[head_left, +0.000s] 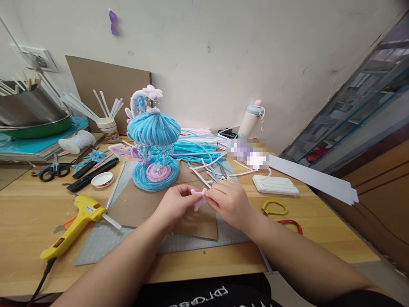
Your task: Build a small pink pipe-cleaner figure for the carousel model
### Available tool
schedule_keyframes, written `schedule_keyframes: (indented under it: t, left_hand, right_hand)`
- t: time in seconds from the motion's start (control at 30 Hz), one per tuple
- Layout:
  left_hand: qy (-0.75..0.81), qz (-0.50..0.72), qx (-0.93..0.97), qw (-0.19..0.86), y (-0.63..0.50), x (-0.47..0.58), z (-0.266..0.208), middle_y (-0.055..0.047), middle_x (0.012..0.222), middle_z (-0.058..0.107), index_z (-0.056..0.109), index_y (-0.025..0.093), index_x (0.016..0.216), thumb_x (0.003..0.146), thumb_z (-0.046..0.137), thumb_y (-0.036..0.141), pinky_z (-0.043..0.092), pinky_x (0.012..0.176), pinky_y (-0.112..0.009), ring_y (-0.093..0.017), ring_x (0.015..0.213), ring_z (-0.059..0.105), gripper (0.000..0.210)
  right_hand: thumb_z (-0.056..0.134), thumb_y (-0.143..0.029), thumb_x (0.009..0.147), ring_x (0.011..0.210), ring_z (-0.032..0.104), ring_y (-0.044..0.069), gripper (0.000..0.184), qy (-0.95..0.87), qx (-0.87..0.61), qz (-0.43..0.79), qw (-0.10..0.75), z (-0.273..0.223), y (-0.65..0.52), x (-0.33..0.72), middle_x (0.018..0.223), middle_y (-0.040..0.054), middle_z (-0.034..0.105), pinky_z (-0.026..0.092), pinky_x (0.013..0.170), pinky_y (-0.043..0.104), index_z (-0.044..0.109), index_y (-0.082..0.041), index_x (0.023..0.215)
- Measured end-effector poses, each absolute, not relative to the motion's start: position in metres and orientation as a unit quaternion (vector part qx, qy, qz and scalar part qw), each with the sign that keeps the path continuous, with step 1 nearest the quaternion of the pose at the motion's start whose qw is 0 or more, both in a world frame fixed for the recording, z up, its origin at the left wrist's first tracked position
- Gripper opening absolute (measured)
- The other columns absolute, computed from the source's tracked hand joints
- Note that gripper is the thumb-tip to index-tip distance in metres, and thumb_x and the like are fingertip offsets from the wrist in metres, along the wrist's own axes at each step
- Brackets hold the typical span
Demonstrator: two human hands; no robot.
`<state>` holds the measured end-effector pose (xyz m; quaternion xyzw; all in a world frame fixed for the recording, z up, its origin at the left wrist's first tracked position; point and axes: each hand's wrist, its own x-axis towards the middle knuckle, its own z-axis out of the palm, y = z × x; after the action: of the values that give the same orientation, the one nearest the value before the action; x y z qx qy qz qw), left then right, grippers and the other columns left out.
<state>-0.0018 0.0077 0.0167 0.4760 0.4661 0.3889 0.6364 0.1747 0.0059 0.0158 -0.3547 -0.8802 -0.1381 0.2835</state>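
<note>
My left hand (177, 204) pinches a small pale pink fuzzy pipe-cleaner shape (199, 202) with several rounded lobes. On its other side, the closed fingers of my right hand (232, 203) grip its edge. Just beyond my hands stands a blue pipe-cleaner craft (153, 130) with a domed top, curly strands and a round blue and pink base. A pale pink flower hangs from its curved arm. Beneath my hands lies a brown cardboard sheet (137, 209) on a grey cutting mat (96, 247). Part of a metal tool (223, 172) shows behind my right hand.
At the left lie a yellow glue gun (75, 224), black scissors (55, 168) and a spool (76, 142). Blue and pink pipe cleaners (201, 149) are heaped at the back. Yellow and red handles (276, 207) rest right of my right hand, near a white box-like device (275, 185).
</note>
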Motion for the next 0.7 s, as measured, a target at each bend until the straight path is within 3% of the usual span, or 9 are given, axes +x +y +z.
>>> schedule_keyframes:
  t: [0.1, 0.2, 0.33, 0.43, 0.6, 0.7]
  left_hand:
    - [0.471, 0.367, 0.486, 0.639, 0.007, -0.001, 0.014, 0.002, 0.055, 0.058, 0.064, 0.014, 0.076, 0.066, 0.072, 0.036, 0.033, 0.043, -0.017, -0.007, 0.048, 0.047, 0.026]
    - [0.452, 0.369, 0.453, 0.674, 0.007, 0.0, 0.011, 0.001, 0.06, 0.058, 0.063, 0.013, 0.075, 0.066, 0.072, 0.038, 0.04, 0.047, -0.017, -0.008, 0.052, 0.051, 0.028]
    - [0.447, 0.38, 0.392, 0.709, 0.008, -0.001, 0.011, -0.002, 0.069, 0.061, 0.062, 0.012, 0.074, 0.067, 0.073, 0.034, 0.051, 0.057, -0.021, -0.009, 0.057, 0.057, 0.026]
    - [0.439, 0.376, 0.384, 0.72, 0.009, -0.002, 0.012, -0.005, 0.07, 0.063, 0.063, 0.011, 0.075, 0.069, 0.071, 0.032, 0.052, 0.055, -0.021, -0.01, 0.058, 0.06, 0.023]
    - [0.402, 0.384, 0.372, 0.743, 0.009, -0.003, 0.014, -0.008, 0.072, 0.067, 0.064, 0.009, 0.074, 0.073, 0.067, 0.025, 0.052, 0.051, -0.018, -0.012, 0.058, 0.062, 0.016]
    - [0.367, 0.382, 0.349, 0.773, 0.01, -0.003, 0.013, -0.011, 0.08, 0.069, 0.065, 0.008, 0.08, 0.076, 0.064, 0.021, 0.053, 0.053, -0.018, -0.012, 0.062, 0.064, 0.013]
  right_hand:
    - [0.046, -0.02, 0.089, 0.063, 0.044, 0.014, 0.027, -0.88, -0.354, -0.138, 0.285, 0.013, 0.006, 0.175, 0.06, 0.0014, 0.054, 0.026, 0.06, 0.029, 0.055, -0.017, 0.064]
    - [0.046, -0.019, 0.089, 0.066, 0.049, 0.015, 0.024, -0.878, -0.355, -0.097, 0.306, 0.012, 0.006, 0.175, 0.064, 0.003, 0.059, 0.03, 0.062, 0.029, 0.061, -0.017, 0.07]
    - [0.046, -0.019, 0.089, 0.075, 0.057, 0.016, 0.02, -0.86, -0.358, 0.082, 0.354, 0.013, 0.01, 0.177, 0.079, 0.0058, 0.066, 0.039, 0.07, 0.029, 0.066, -0.018, 0.091]
    - [0.051, -0.022, 0.086, 0.076, 0.059, 0.016, 0.018, -0.81, -0.385, 0.237, 0.373, 0.015, 0.017, 0.18, 0.084, 0.0056, 0.068, 0.042, 0.069, 0.028, 0.067, -0.019, 0.091]
    - [0.059, -0.029, 0.079, 0.055, 0.051, 0.01, 0.018, -0.696, -0.409, 0.49, 0.329, 0.015, 0.029, 0.186, 0.069, 0.0019, 0.062, 0.039, 0.053, 0.023, 0.067, -0.015, 0.088]
    - [0.06, -0.03, 0.077, 0.053, 0.05, 0.009, 0.021, -0.675, -0.385, 0.534, 0.333, 0.011, 0.033, 0.187, 0.069, 0.0013, 0.061, 0.039, 0.052, 0.022, 0.067, -0.014, 0.09]
